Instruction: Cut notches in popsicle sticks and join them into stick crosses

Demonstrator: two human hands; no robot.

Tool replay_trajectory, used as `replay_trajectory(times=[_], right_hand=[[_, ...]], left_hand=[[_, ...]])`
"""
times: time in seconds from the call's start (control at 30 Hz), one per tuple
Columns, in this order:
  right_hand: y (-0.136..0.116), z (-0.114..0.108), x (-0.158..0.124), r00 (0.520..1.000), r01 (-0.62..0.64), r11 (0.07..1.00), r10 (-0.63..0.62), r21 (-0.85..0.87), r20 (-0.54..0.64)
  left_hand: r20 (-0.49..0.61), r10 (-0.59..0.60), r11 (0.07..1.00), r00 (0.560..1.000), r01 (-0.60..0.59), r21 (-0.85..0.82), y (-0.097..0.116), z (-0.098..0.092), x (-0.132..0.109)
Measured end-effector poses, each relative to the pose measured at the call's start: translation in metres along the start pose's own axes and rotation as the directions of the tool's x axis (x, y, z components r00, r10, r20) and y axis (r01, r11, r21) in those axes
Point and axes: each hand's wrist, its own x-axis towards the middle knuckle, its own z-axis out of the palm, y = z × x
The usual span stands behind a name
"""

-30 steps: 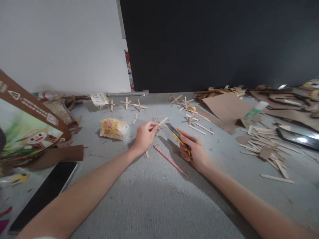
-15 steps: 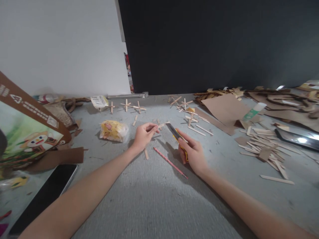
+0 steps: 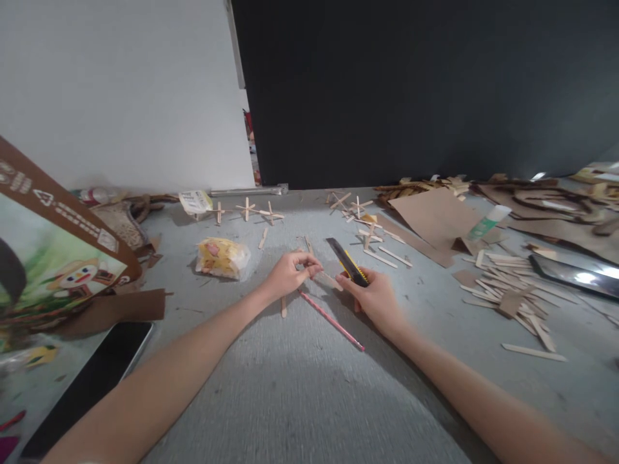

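Observation:
My left hand (image 3: pixel 293 274) pinches one end of a short wooden craft stick (image 3: pixel 330 280), which points right toward my other hand. Fingers wrapped round a yellow and black utility knife (image 3: pixel 349 262), my right hand (image 3: pixel 373 295) keeps the blade pointing up and away to the left. Its thumb and fingertip are close to the stick's free end; whether they touch it I cannot tell. Below both hands a red-pink pencil (image 3: pixel 333 320) lies slantwise on the table. Short stick pieces lie near my left hand, one (image 3: pixel 284 307) just under the wrist and another (image 3: pixel 308 243) beyond the fingers.
Several crossed-stick pieces (image 3: pixel 247 209) stand at the back. A yellow packet (image 3: pixel 222 258) sits left of centre, a phone (image 3: pixel 91 386) nearer me. At right are a pile of craft sticks (image 3: pixel 507 283), a glue stick (image 3: pixel 489 223) and brown cardboard (image 3: pixel 428 219).
The knife blade has moved off the stick and now points farther away. My right hand has come close to the stick's free end, and the stick has tilted down to the right.

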Motion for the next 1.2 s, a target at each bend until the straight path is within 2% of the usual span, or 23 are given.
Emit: replay_trajectory(times=[0.13, 0.23, 0.43, 0.53, 0.6, 0.67, 0.8, 0.87, 1.0, 1.07, 1.1, 1.2], right_hand=[[0.002, -0.001, -0.001, 0.995, 0.011, 0.998, -0.017, 0.055, 0.103], [0.004, 0.0, -0.001, 0.992, -0.003, 0.992, -0.013, 0.123, 0.125], [0.003, -0.001, -0.003, 0.997, 0.018, 0.985, -0.03, 0.172, 0.071], [0.003, -0.001, -0.005, 0.997, 0.038, 0.985, -0.048, 0.167, 0.059], [0.004, -0.001, -0.005, 0.995, 0.047, 0.988, -0.059, 0.149, 0.077], [0.005, 0.0, -0.005, 0.994, 0.059, 0.991, -0.069, 0.118, 0.085], [0.008, -0.001, -0.004, 0.983, 0.163, 0.982, -0.169, -0.093, -0.064], [0.01, -0.004, -0.002, 0.958, 0.232, 0.935, -0.267, -0.267, -0.105], [0.022, -0.011, 0.006, 0.92, 0.315, 0.774, -0.391, -0.549, -0.023], [0.031, -0.012, 0.012, 0.898, 0.341, 0.661, -0.44, -0.668, 0.022], [0.036, -0.012, 0.014, 0.891, 0.338, 0.605, -0.452, -0.72, 0.039], [0.047, -0.012, 0.018, 0.863, 0.302, 0.463, -0.504, -0.833, 0.033]], left_hand=[[0.005, -0.042, 0.998, 0.999, 0.042, -0.057, 0.002, 0.005, 0.0], [0.008, -0.077, 0.986, 0.997, 0.078, -0.149, 0.001, 0.009, 0.0], [-0.05, -0.168, 0.905, 0.984, 0.134, -0.405, 0.009, 0.029, -0.004], [0.024, -0.193, 0.88, 0.981, 0.184, -0.438, 0.014, 0.044, -0.011], [0.048, -0.189, 0.889, 0.981, 0.192, -0.416, 0.015, 0.051, -0.016], [0.02, -0.184, 0.906, 0.983, 0.178, -0.384, 0.014, 0.054, -0.019], [-0.098, -0.214, 0.903, 0.972, 0.159, -0.399, 0.012, 0.049, -0.019], [-0.138, -0.256, 0.875, 0.957, 0.168, -0.454, 0.011, 0.046, -0.017], [-0.182, -0.295, 0.834, 0.938, 0.16, -0.527, 0.011, 0.042, -0.014], [-0.256, -0.286, 0.836, 0.923, 0.11, -0.537, 0.009, 0.036, -0.01], [-0.317, -0.279, 0.843, 0.906, 0.074, -0.533, 0.007, 0.031, -0.008], [-0.518, -0.265, 0.864, 0.813, -0.039, -0.502, -0.003, 0.013, 0.001]])
